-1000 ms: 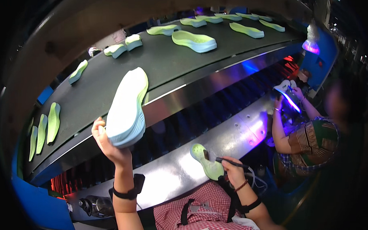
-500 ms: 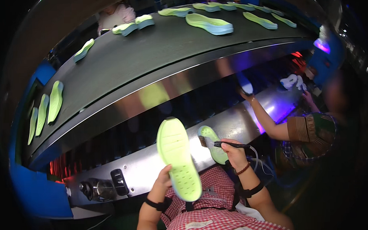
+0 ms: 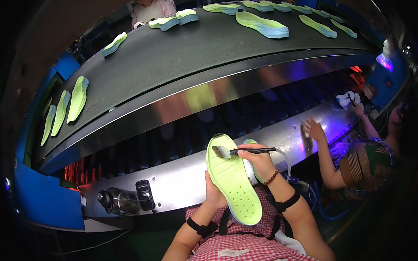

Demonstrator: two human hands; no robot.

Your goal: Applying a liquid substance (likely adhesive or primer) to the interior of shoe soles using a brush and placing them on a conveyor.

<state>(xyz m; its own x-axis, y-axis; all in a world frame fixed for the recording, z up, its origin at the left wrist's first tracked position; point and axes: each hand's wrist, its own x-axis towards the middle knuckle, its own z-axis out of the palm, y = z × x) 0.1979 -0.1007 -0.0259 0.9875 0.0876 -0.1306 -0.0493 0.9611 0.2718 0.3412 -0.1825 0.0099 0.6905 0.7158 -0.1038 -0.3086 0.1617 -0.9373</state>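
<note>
Left hand [image 3: 214,192] gripped the side edge of a pale green sole [image 3: 233,178], fingers passing out of sight beneath it. Right hand [image 3: 261,163] pinched the black handle of a brush [image 3: 235,152] between thumb and fingers; its flat bristles appeared to rest on the sole's upper end, above the grooves. Sole was tilted, in front of the person's lap, holed end nearest the red checked apron [image 3: 243,249]. A thin clear tube [image 3: 288,163] ran from the back of the brush handle. Second sole [image 3: 250,141], mostly hidden by the first sole and the right hand, lay just beyond. Beaded bracelet [image 3: 272,176] noted on the right wrist.

Metal ledge [image 3: 178,177] carried a dark bottle [image 3: 121,201] and, just beside it, a black tray [image 3: 145,195], both left of the hands. Above, a dark belt [image 3: 169,58] bore more green-and-blue soles: three stood close together at the left, others along the far side. At right, a co-worker's hand [image 3: 315,129] was spread over the ledge, near a lit lamp [image 3: 385,62].
</note>
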